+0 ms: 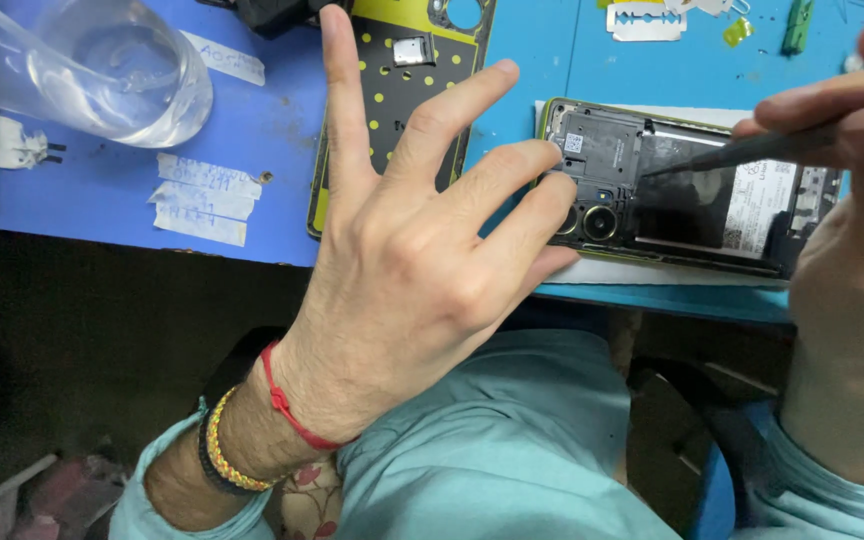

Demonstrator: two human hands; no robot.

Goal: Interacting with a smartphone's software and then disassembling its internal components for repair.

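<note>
Blue mat (252,130) covers the bench, cluttered like any repair desk, and the opened phone (672,190) sits near its front edge on a white sheet, back cover off, guts facing up. I'll place everything else relative to that phone.

Left hand (402,270) is spread wide, not gripping anything. Its lower fingertips (552,190) press on the phone's left end, right by the camera lenses, looks like that's just to pin the thing down so it doesn't slide. Index and middle fingers stick up free.

Right hand (852,250) comes in from the phone's right side, pinched around a thin dark tool (742,152) held like a pen. Its tip lands on the dark shield plate just right of the camera block. The low angle probably gives finer control there.

Left of the phone, partly behind the spread hand, lies the back cover (392,70), inner side up, black with yellow dots. Further left are strips of tape (202,195) with scribbles, and a clear glass (122,70) beyond them. Above the phone there's a razor blade (645,22) and a small green bit (797,25), parked within reach but out of the way.
</note>
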